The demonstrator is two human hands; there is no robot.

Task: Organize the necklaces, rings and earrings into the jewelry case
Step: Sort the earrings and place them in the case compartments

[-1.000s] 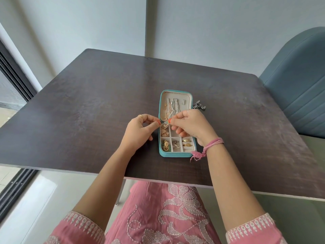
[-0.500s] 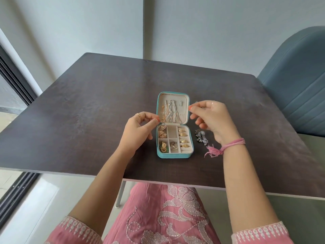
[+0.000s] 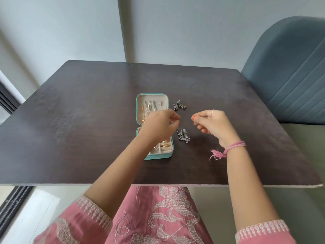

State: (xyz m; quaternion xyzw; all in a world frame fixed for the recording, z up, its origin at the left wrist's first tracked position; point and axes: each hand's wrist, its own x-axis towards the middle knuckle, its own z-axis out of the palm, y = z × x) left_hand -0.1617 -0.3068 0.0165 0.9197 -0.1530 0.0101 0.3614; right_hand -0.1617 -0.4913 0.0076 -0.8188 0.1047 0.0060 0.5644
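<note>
Earrings [image 3: 183, 137] lie between hands — case [image 3: 163, 155] beside.

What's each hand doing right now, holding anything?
Left hand: fingers pinched together; whether they hold anything cannot be told.
Right hand: fingers curled, thumb and forefinger pinched; contents cannot be told.

Case [image 3: 154, 156] on table [image 3: 70, 138]; earrings [image 3: 183, 137] right of case.
</note>
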